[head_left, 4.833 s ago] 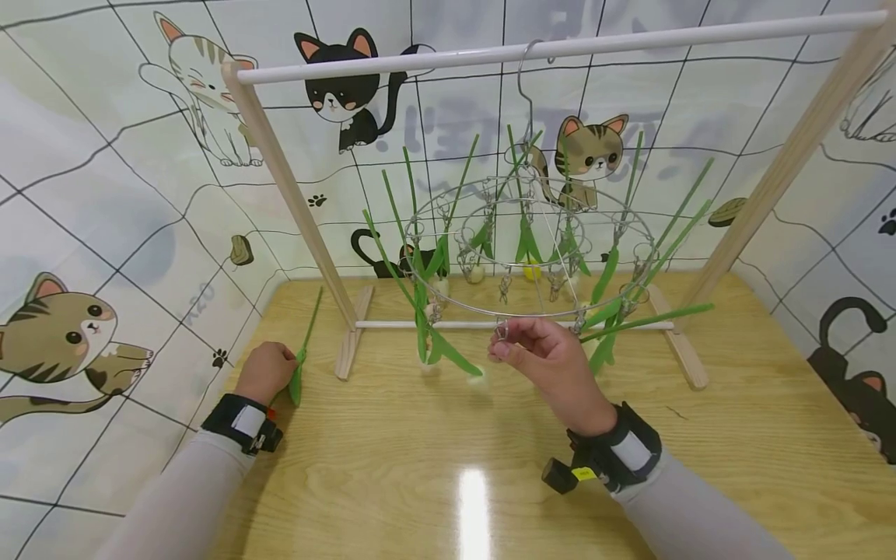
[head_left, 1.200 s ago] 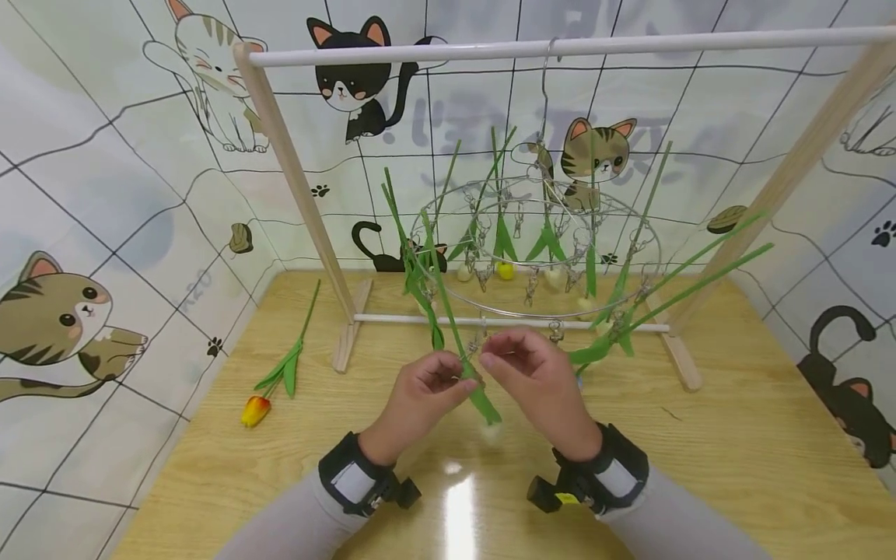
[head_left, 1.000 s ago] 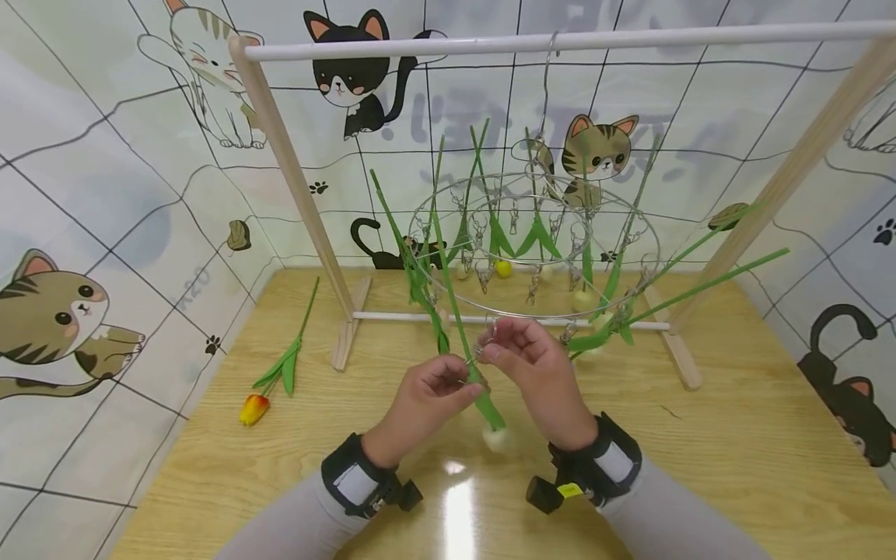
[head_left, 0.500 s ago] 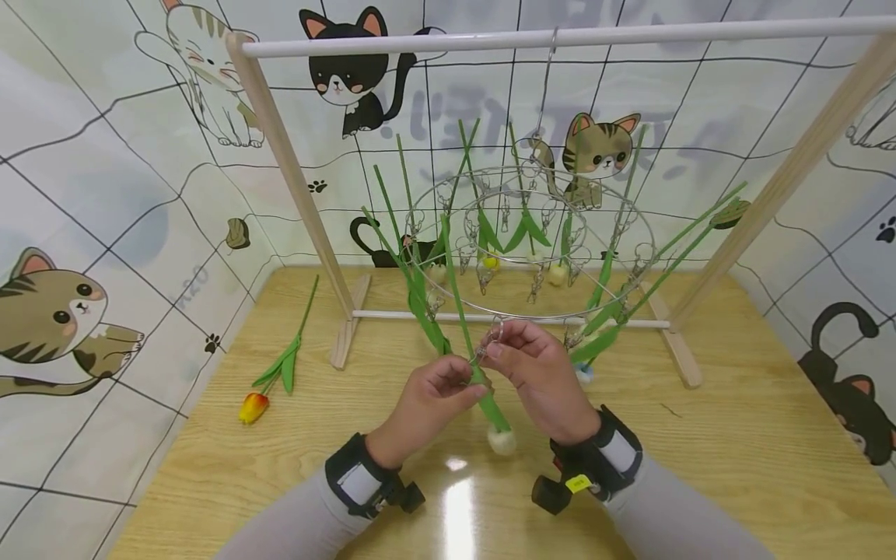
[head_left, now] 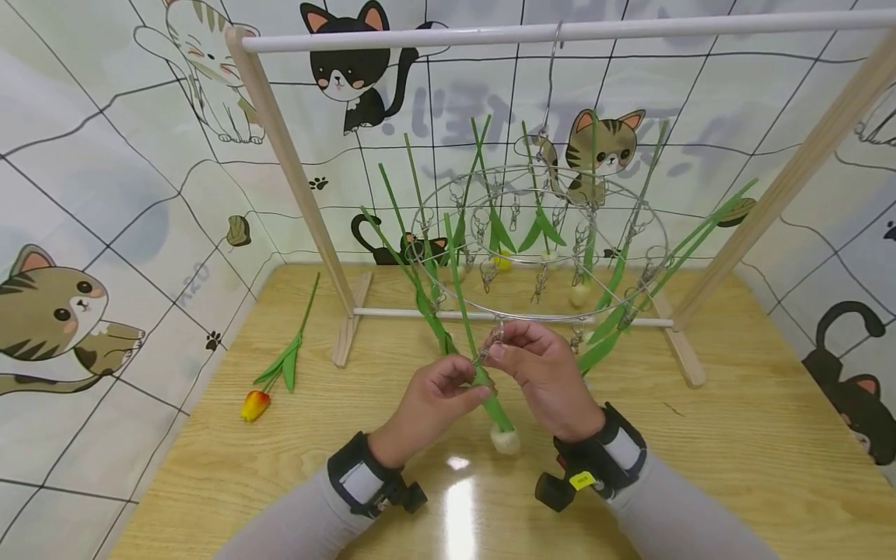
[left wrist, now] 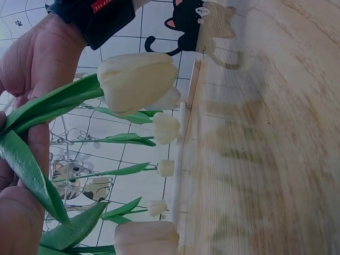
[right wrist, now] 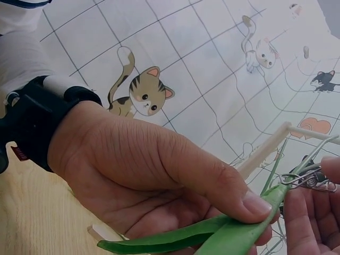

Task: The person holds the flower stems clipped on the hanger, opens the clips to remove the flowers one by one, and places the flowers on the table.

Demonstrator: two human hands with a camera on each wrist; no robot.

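Observation:
My left hand (head_left: 435, 398) pinches a white artificial tulip (head_left: 505, 440) by its stem and leaves, bloom pointing down toward the table. Beside it, my right hand (head_left: 549, 381) holds a metal clip (right wrist: 309, 180) between thumb and fingers. In the right wrist view the clip's wire end lies right at the green stem, just above the left thumb. The clip hangs from the near rim of a round wire drying hanger (head_left: 560, 317). Seen from the left wrist, the white bloom is large and close, with the leaves between the fingers.
A white rail (head_left: 434, 37) on wooden posts carries the hanger. Several tulips hang upside down from its clips, including a yellow one (head_left: 502, 260); other clips hold nothing. A red-yellow tulip (head_left: 255, 406) lies on the table at left. Cat-printed walls stand behind.
The left hand has left the red-yellow tulip's spot at left and brought the white tulip to the right hand. The clip has come to the stem; the hanger has swayed slightly.

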